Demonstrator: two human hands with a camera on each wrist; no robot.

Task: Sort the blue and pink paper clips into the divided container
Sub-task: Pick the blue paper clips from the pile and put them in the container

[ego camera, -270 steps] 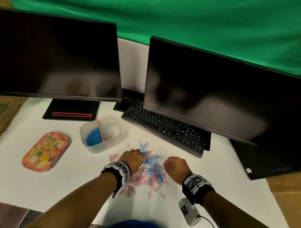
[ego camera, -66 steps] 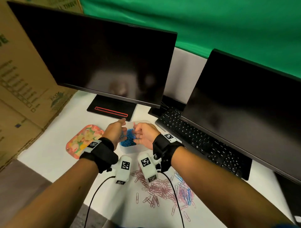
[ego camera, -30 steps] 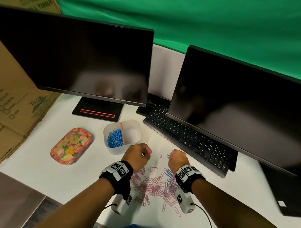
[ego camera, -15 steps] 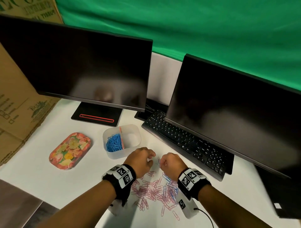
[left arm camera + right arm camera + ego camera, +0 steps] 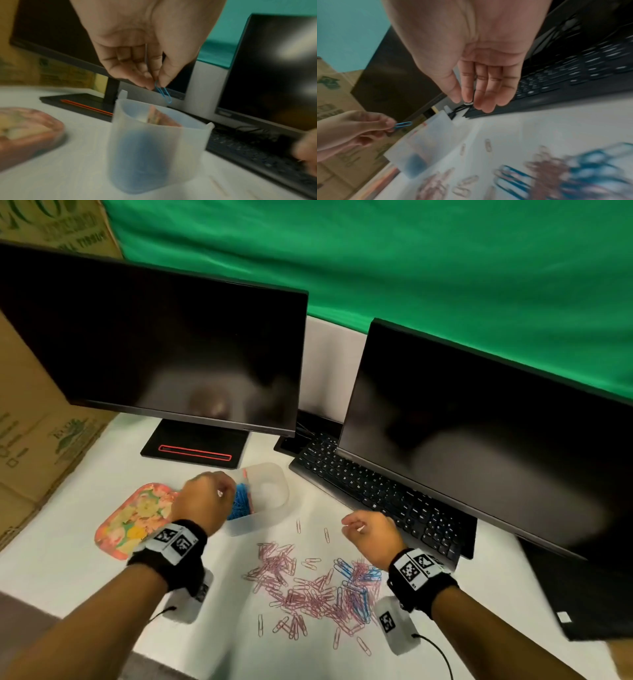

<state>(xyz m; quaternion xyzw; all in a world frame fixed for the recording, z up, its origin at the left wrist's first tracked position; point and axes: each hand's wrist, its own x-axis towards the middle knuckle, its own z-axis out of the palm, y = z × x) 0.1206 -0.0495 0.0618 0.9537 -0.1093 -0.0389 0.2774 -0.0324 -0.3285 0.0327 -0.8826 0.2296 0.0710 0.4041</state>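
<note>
Mid-sort, the left hand [image 5: 145,44] pinches a blue paper clip [image 5: 163,92] just above the divided container [image 5: 274,515].
Next move, likely: release it over the blue-filled compartment; the right hand [image 5: 371,534], loosely open and empty, hovers beside the mixed clip pile [image 5: 308,590] on the counter [image 5: 85,583].

left hand [image 5: 202,501] moved from pile to over container [image 5: 270,498], pinching blue clip [image 5: 163,93], right hand [image 5: 371,534] lifted

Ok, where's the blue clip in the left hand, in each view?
Head: hidden behind the left hand, over the divided container.
Left wrist: centre, blue paper clip dangles from the fingertips, above the container rim.
Right wrist: left of centre, pinched, pointing at the container.
Shared landmark: the translucent container's blue-filled compartment.
</note>
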